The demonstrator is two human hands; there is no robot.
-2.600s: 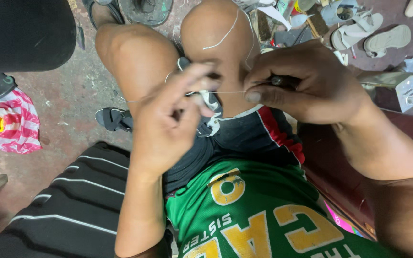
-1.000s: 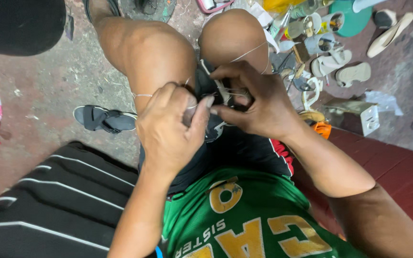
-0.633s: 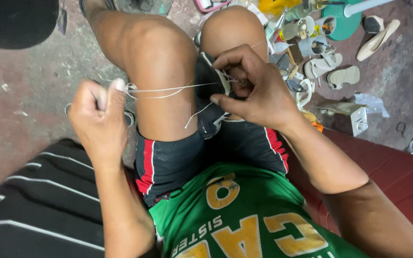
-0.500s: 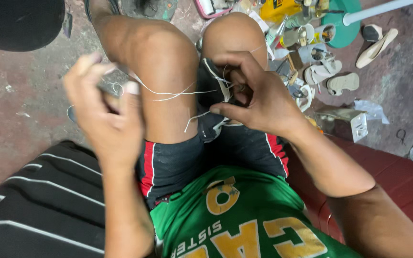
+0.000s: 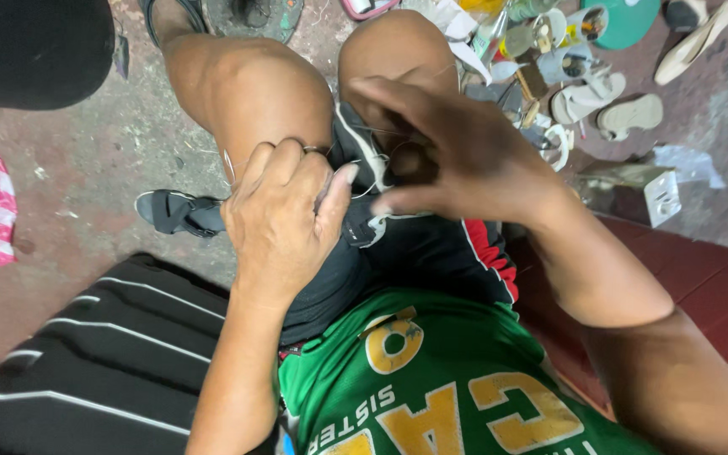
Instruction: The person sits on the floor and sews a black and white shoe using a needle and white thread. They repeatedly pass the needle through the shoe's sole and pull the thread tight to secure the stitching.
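Hands meeting over your lap — your left hand curled, fingertips pinching pale thread, your right hand half open, fingers spread over the black shoe wedged between your knees.

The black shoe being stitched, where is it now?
In the head view, the black shoe sits between the knees, centre frame, with the left hand and right hand on it.
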